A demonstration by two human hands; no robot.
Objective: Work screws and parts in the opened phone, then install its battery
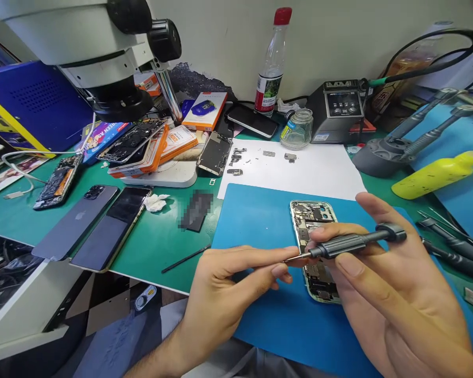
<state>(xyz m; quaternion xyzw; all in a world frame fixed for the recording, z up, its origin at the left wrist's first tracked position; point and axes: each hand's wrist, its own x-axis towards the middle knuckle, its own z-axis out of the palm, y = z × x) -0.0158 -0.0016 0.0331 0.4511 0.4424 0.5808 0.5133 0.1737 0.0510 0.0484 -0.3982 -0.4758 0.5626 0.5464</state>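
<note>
Left hand (224, 286): thumb and forefinger closed to a narrow pinch about the bit tip of the precision screwdriver (341, 245). The fingertips cover the very point, so I cannot tell whether a tiny piece is also pinched there. The remaining fingers are curled beneath and mostly hidden.

Right hand (410, 294): half open, palm turned upward, the screwdriver's dark ribbed handle held between the thumb in front and a finger behind. Another finger rises beyond the round end cap. Its wrist is cut off at the lower right.

Screwdriver orientation: long axis runs crosswise from right hand to left; bit points toward the left hand and the cap toward the right palm, sitting slightly higher from where I stand.

Opened smartphone (319, 278): lies below and behind both hands on the blue mat (284, 328), internals facing up. Its long axis runs away from the person, camera openings at the far end. Hands and screwdriver hide its middle; the right hand covers part of its near right side.

Beyond the hands: white paper (319, 178) bearing small metal parts, too small to identify. To the left hand's left, a thin black rod (185, 260), one end meeting that hand's outline. Farther out, a dark rectangular piece (197, 210), its surface pixelated and unreadable. Beyond the right hand, a yellow bottle (433, 176) on its side. Microscope (86, 52) cut off above, far left.
</note>
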